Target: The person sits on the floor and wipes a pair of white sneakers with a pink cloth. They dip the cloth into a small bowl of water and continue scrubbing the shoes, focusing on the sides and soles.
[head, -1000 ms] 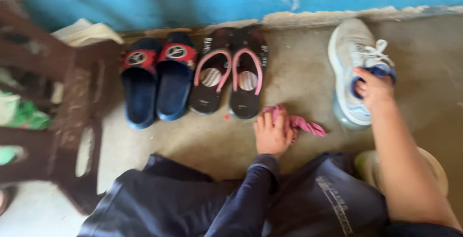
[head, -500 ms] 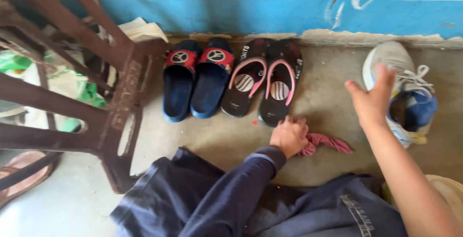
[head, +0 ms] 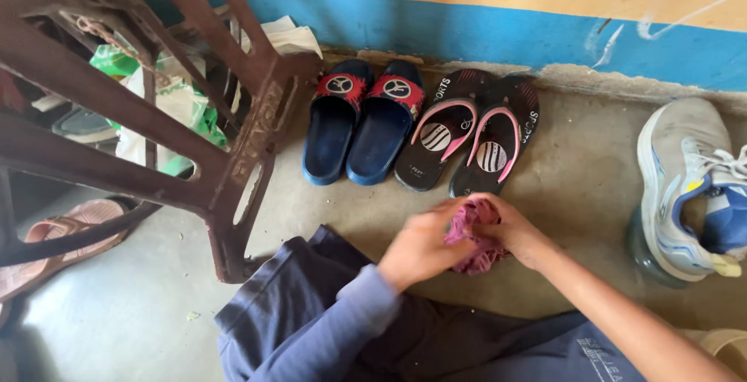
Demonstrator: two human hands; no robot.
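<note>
Crumpled pink cloth (head: 473, 236), rough matt concrete floor (head: 576, 187), rusty metal frame (head: 233, 156)

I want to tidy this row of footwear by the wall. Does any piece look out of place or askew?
Yes. The grey and blue laced sneaker lies alone and tipped on its side, apart from the row. The dark blue slides with red straps and the black flip-flops with pink straps stand as neat pairs along the wall.

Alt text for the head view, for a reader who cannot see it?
Both hands, left hand and right hand, bunch a pink cloth above a concrete floor. Blue slides and black flip-flops line the wall; a white sneaker lies to the right.
</note>
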